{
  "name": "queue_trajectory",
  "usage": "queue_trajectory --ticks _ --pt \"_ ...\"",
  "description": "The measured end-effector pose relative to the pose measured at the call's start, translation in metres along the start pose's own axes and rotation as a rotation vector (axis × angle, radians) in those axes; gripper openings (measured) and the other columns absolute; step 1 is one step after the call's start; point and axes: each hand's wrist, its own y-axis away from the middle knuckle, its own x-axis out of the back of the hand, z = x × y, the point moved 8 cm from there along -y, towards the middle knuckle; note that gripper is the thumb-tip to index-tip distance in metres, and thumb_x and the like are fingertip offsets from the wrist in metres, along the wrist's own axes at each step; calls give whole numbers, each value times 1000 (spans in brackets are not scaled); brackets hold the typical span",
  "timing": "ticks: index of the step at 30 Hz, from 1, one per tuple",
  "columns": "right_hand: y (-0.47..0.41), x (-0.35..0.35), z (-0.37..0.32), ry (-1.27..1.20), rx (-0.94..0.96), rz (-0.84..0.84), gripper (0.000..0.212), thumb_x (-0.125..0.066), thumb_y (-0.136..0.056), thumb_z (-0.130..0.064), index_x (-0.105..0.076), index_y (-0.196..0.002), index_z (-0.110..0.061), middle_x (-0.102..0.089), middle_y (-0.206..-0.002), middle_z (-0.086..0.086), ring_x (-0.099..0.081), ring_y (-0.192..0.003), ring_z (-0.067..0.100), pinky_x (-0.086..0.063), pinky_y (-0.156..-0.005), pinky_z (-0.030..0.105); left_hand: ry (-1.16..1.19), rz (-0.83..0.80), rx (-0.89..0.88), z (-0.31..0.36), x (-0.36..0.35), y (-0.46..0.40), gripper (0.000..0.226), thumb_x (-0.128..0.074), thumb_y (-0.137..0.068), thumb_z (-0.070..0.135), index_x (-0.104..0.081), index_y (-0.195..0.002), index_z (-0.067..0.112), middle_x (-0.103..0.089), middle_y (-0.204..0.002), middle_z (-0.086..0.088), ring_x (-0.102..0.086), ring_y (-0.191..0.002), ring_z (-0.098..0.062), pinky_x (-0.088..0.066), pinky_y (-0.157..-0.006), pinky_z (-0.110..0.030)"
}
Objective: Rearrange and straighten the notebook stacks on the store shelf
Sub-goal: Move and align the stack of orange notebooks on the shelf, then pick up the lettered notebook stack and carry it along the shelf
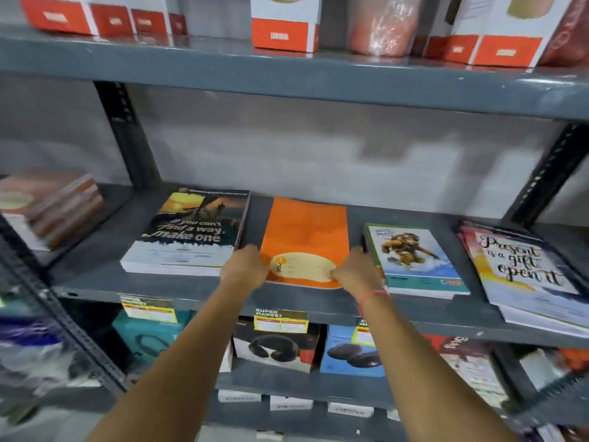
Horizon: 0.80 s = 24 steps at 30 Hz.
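Note:
An orange notebook [306, 231] with a cream label lies flat in the middle of the grey shelf [95, 266]. My left hand [245, 266] grips its near left edge and my right hand [357, 269] grips its near right edge. Left of it sits a thick stack topped by a dark cover with white lettering [188, 234]. To the right lies a stack with a lion cover [414, 260], and beyond that a fanned, uneven stack with a "Present is a gift" cover [526, 266].
Another stack of notebooks [54, 205] sits on the neighbouring shelf at far left. Orange-and-white boxes [283, 23] stand on the shelf above. Headphone boxes [274, 346] and price tags [280, 320] fill the shelf below. Black slotted uprights [124, 132] frame the bay.

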Motion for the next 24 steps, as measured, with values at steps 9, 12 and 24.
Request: queue_trajectory --ticks 9,12,24 --pt "6 92 34 369 201 475 41 -49 -89 -33 -51 -119 -6 -54 -120 17 -53 -110 35 -49 -79 40 -382 139 -287 105 -6 11 30 -45 -85 6 -57 -113 8 -55 -117 -14 -58 -105 -35 -50 -81 -42" --pt "-6 133 105 344 44 499 38 -48 -90 -31 -53 -116 -3 -55 -119 20 -52 -110 38 -47 -82 42 -100 58 -467 179 -52 36 26 -46 -85 12 -66 -102 11 -62 -112 -16 -61 -102 -35 -51 -84 -41" --pt "-51 208 354 252 -436 191 44 -42 -90 -15 -49 -130 2 -50 -136 21 -47 -125 35 -41 -102 40 211 -515 -288 362 -268 108 34 -50 -88 17 -54 -114 -5 -60 -121 -24 -58 -109 -37 -50 -88 -42"
